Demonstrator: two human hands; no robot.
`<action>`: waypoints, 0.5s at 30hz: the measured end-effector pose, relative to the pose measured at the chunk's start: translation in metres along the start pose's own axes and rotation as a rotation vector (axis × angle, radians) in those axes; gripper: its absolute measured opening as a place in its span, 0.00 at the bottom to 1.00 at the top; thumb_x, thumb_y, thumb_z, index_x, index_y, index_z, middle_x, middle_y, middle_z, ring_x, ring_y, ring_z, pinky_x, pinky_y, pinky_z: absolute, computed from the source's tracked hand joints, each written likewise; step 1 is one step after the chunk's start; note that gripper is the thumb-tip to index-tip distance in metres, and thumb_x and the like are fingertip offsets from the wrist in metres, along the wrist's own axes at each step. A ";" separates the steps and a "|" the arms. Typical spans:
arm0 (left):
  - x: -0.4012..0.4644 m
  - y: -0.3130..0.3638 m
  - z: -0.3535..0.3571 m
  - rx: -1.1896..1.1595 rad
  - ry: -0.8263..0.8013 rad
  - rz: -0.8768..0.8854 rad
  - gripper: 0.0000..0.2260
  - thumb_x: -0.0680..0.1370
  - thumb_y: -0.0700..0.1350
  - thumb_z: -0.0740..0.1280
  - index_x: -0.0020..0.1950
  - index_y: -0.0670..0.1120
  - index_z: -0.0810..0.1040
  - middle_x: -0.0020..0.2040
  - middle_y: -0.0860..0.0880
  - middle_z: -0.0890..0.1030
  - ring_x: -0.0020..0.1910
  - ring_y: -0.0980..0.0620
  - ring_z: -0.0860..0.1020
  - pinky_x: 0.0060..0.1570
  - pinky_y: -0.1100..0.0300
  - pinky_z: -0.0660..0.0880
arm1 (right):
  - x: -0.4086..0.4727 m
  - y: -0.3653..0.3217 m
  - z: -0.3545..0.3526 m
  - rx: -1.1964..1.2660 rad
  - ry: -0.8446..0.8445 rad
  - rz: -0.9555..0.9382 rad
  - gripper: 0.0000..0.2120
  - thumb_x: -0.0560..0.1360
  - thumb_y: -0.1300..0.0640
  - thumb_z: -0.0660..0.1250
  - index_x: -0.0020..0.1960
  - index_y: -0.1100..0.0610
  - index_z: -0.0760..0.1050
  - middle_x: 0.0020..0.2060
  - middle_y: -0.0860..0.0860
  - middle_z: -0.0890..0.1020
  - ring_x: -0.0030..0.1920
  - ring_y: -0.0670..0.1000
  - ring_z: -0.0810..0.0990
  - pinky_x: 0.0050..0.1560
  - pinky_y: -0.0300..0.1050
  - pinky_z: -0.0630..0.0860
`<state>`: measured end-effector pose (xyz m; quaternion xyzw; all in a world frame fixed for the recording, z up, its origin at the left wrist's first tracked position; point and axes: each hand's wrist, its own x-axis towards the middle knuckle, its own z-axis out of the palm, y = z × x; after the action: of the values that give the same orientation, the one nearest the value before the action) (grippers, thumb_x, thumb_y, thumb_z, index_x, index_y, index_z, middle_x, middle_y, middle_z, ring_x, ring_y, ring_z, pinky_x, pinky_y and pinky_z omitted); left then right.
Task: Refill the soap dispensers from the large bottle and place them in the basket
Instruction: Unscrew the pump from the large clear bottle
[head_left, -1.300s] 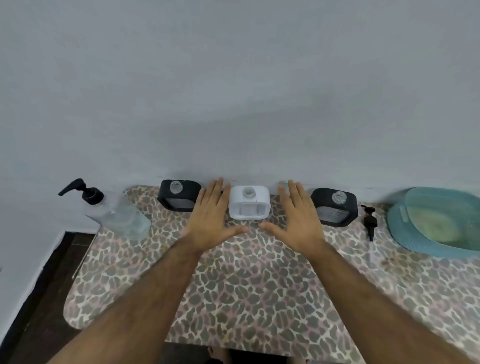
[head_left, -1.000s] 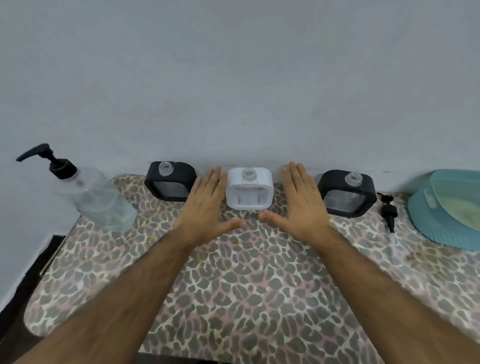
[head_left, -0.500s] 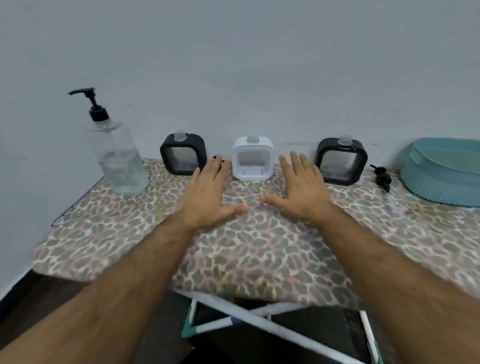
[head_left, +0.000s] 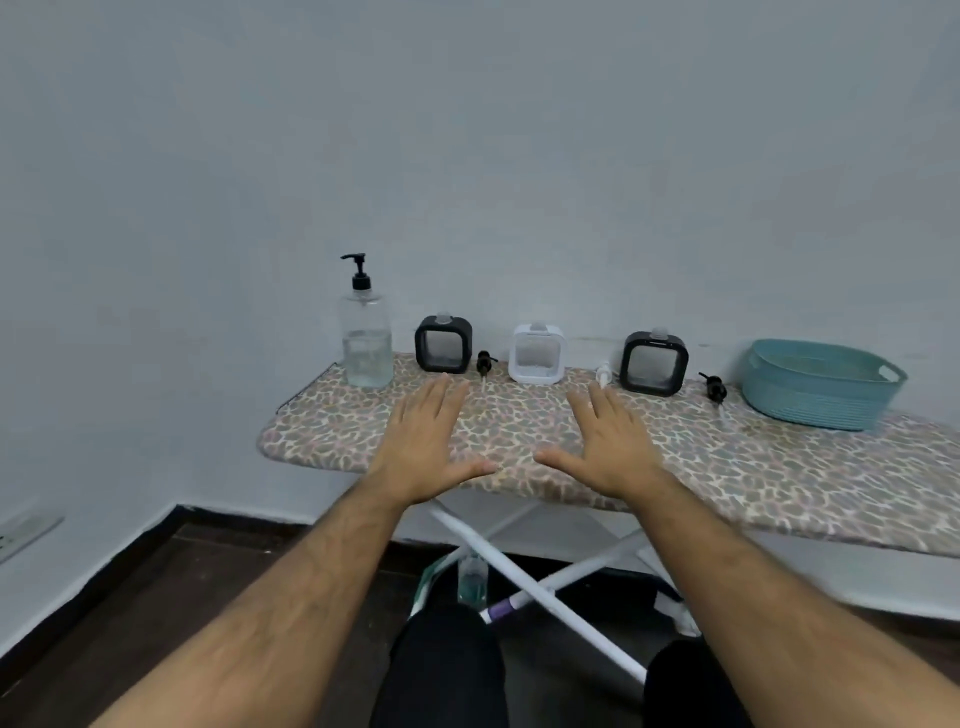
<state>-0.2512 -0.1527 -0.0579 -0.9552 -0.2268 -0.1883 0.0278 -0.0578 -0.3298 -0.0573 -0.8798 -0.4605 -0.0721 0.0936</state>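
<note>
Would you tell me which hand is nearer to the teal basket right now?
Right. The right hand lies nearer the teal basket, though well short of it; the left hand lies farther off.

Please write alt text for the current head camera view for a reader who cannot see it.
Two open bare hands, left hand and right hand, hover over a leopard-print ironing board. Along its back stand a tall clear pump bottle, two black square dispensers, one white square dispenser and a teal woven basket.
</note>
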 end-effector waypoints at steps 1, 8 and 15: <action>-0.008 0.000 -0.003 0.001 0.003 -0.005 0.51 0.68 0.79 0.53 0.81 0.50 0.46 0.82 0.46 0.48 0.80 0.47 0.47 0.76 0.43 0.46 | -0.006 -0.005 -0.001 -0.004 0.008 -0.007 0.51 0.70 0.21 0.52 0.82 0.50 0.45 0.82 0.55 0.47 0.81 0.56 0.46 0.79 0.58 0.48; -0.027 -0.015 -0.023 0.017 0.018 -0.062 0.54 0.65 0.82 0.47 0.81 0.50 0.44 0.82 0.47 0.46 0.80 0.48 0.46 0.77 0.42 0.47 | -0.014 -0.030 -0.014 0.041 0.052 -0.040 0.51 0.69 0.20 0.51 0.81 0.50 0.48 0.81 0.55 0.51 0.81 0.56 0.49 0.79 0.58 0.51; -0.012 -0.052 -0.034 -0.098 0.071 -0.108 0.50 0.68 0.77 0.58 0.81 0.51 0.47 0.82 0.48 0.48 0.80 0.48 0.50 0.77 0.46 0.50 | 0.027 -0.063 -0.017 0.238 0.128 -0.089 0.47 0.72 0.28 0.64 0.80 0.52 0.55 0.78 0.53 0.62 0.77 0.54 0.61 0.75 0.54 0.63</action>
<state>-0.2960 -0.1159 -0.0324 -0.9345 -0.2673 -0.2341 -0.0209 -0.0950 -0.2777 -0.0289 -0.8346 -0.4976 -0.0771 0.2232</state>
